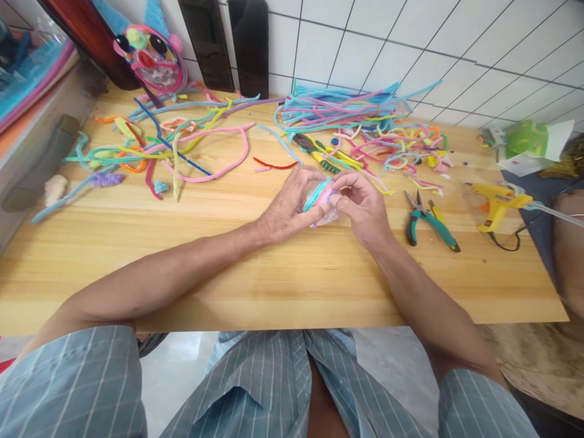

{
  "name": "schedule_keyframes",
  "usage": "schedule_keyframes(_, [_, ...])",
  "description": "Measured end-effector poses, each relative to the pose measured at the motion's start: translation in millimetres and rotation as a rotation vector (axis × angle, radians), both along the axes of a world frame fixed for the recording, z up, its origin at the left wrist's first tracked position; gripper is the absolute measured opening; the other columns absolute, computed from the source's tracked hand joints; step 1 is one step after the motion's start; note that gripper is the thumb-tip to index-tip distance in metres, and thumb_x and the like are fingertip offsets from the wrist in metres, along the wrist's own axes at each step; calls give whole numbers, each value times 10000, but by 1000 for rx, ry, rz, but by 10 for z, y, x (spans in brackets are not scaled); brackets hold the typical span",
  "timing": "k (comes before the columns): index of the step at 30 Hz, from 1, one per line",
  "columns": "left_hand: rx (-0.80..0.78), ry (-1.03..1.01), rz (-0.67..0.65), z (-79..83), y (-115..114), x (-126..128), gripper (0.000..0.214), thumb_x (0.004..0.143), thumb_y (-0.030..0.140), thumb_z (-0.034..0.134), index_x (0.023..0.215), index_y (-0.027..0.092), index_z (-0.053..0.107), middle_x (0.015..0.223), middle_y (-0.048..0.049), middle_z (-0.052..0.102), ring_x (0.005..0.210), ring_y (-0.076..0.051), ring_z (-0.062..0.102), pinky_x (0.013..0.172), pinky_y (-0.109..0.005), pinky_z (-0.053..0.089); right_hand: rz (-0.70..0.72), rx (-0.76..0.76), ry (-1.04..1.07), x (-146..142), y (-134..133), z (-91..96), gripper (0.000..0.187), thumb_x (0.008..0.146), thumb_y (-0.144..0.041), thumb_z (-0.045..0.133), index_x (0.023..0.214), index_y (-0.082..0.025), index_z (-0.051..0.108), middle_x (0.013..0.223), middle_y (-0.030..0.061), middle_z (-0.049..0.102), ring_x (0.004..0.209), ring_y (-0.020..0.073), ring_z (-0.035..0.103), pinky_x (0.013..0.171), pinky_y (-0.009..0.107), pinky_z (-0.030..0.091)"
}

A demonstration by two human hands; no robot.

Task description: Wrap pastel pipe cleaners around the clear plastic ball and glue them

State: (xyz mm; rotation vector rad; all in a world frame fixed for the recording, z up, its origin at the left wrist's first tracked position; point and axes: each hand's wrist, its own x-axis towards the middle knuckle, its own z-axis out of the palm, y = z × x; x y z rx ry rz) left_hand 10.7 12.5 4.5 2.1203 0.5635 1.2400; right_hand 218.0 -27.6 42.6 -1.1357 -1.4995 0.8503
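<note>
Near the middle of the wooden table, both my hands hold a small clear plastic piece wrapped with teal, pink and purple pipe cleaners (319, 193). My left hand (288, 204) grips its left side, with the thumb along the front. From the right, my right hand (362, 204) pinches the purple strand between thumb and forefinger. The piece's underside is hidden by my fingers. Just beyond my hands lie yellow-and-black pliers (326, 153) and a short red pipe cleaner (275, 164).
A bundle of blue and pink pipe cleaners (337, 106) lies by the tiled wall. Loose coloured ones (177, 146) spread at left, near a decorated face figure (152, 58). Teal-handled pliers (429, 225) and a yellow glue gun (499, 204) rest at right.
</note>
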Motion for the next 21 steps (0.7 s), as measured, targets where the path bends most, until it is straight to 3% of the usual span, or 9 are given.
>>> schedule_keyframes(5, [-90,21,-52,96,13,-37,546,1090,672,584,1422,239,573,1435,-145,667,1390,-305,635,1223,-495,521,-18,5,6,-9,6,-11,141,806,-320,796,934,-293,744,1090,4,760,1083,231,702,923,389,555])
schedule_keyframes(13, [-254,-39,-62,102,37,-6,576,1021,710,690,1343,246,578,1331,-113,712,1239,-272,714,1090,-441,610,8,31,-32,-14,-12,-34,171,901,-375,764,1056,-313,727,1183,16,757,1175,252,713,1012,436,577])
schedule_keyframes(17, [-311,-105,-68,73,90,-5,522,1020,696,701,1268,256,566,1223,-73,721,1110,-242,736,975,-408,643,29,156,-159,-23,-65,-50,423,853,-337,849,1248,-342,698,1415,55,721,1383,314,656,1166,524,549])
schedule_keyframes(21, [-317,-124,-51,49,129,-3,553,1011,724,698,1280,261,564,1237,-70,718,1120,-242,741,956,-401,649,14,250,-305,-41,-99,-109,718,747,-225,916,1396,-381,650,1546,80,658,1511,368,567,1266,601,493])
